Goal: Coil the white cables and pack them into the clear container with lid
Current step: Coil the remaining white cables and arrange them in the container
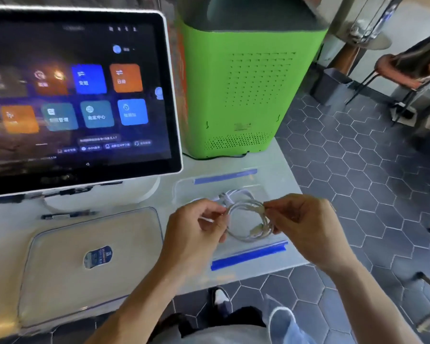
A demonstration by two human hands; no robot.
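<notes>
left hand (196, 227): lower centre of frame, fingers curled, pinching the left side of the cable coil (248, 220) between thumb and fingertips.
right hand (301, 227): lower centre-right, thumb and forefinger pinching the right side of the coil, other fingers curled under.
cable coil: white, a few loose loops held in the air between both hands, plug end hanging at its lower right; sits above the container (273, 247).
second cable (233, 194): white bundle already lying inside the container, just behind the hands.
container: clear, shallow, blue clip strips at near and far edges, centre-right of frame on the pale table (278, 155); open, nothing covering it.
lid (90, 264): clear with blue rim and a sticker, flat on the table at lower left, apart from the container.
other: touchscreen monitor (75, 95) upper left, green box (246, 90) upper centre, floor tiles right.
stage: judged as coil formed, not yet laid in; lid not yet on.
risk 1: loops look unsecured, so easing either pinch could let the coil spring open and spill over the shallow rim.
risk 2: loose plug end could catch on the wall or lie across the rim and stop the lid from seating.
risk 3: dropping it onto the second cable could tangle the two.
</notes>
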